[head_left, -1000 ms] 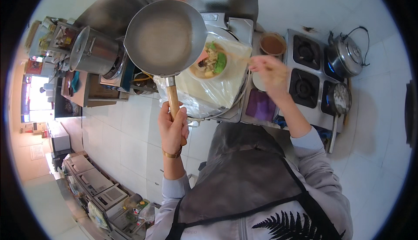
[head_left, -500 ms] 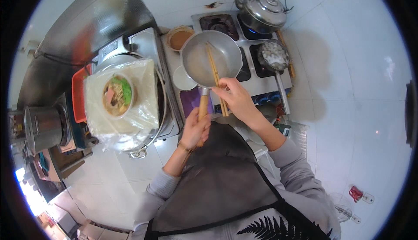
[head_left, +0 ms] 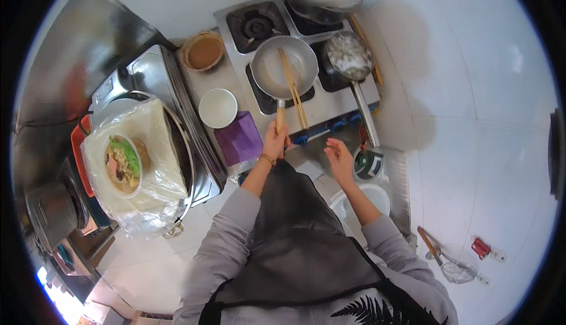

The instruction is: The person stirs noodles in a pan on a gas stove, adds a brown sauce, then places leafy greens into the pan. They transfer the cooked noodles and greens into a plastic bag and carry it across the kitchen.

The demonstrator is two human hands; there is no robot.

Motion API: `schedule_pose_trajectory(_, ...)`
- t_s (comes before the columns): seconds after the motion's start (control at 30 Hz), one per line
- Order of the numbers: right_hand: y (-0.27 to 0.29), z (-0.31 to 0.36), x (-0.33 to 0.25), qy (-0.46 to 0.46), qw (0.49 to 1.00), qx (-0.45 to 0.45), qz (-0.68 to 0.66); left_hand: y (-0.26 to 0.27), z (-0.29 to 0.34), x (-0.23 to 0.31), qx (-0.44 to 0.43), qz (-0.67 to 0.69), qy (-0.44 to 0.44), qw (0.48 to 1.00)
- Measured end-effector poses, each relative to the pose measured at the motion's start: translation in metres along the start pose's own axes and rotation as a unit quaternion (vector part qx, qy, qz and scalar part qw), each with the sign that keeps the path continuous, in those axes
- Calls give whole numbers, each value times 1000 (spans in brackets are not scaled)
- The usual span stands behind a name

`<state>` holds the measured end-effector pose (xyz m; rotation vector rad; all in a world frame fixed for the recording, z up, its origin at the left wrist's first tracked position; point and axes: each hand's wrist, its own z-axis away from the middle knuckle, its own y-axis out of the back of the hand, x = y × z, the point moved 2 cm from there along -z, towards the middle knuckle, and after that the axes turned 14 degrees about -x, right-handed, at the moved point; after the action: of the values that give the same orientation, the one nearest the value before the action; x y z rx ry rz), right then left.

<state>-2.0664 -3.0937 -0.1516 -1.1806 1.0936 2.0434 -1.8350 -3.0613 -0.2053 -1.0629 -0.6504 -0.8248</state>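
My left hand (head_left: 275, 143) is closed around the wooden handle (head_left: 281, 115) of a small metal saucepan (head_left: 268, 68). The pan is over the front left burner of the stove (head_left: 306, 110). A pair of wooden chopsticks (head_left: 296, 102) leans in the pan, its thick ends sticking out past the rim toward me. To the right of the handle, my right hand (head_left: 338, 158) is off the chopsticks, holding nothing, its fingers loosely bent and apart. A white bowl (head_left: 218, 108) stands left of the pan, beside a purple cloth (head_left: 242, 139).
A second pan (head_left: 350, 56) with whitish, foamy contents sits on the right burner. Behind it is a large kettle (head_left: 321, 0), partly blurred. A brown-filled bowl (head_left: 202, 52) stands back left. Left, a bowl of food (head_left: 125, 163) rests on a plastic-wrapped stack (head_left: 159, 154). A white bucket (head_left: 377, 195) stands below.
My right hand has let go of the chopsticks and drawn back to the lower right. The chopsticks stay in the pan. The view has shifted, showing more of the bowl and purple cloth.
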Motion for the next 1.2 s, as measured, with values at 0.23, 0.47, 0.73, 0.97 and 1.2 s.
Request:
schedule_pose_trajectory(0.23, 86, -63, 137, -95, 985, 110, -92, 14, -6, 6, 114, -469, 44, 875)
schedule_pose_trajectory(0.47, 92, -87, 145, -35, 981, 137, 131, 12, 4, 16, 139, -475, 16, 869)
schedule_pose_trajectory(0.73, 16, 22, 67, -96, 982, 14, 161, 9, 118, 61, 77, -291, 8, 954)
schedule_pose_trajectory(0.97, -113, 62, -108, 153, 961, -207, 105, 47, 295, 172, 114, -126, -77, 982)
schedule_pose_trajectory(1.2, -264, 20, -253, 151, 924, -316, -153, 217, 425, 256, 443, -209, -157, 858)
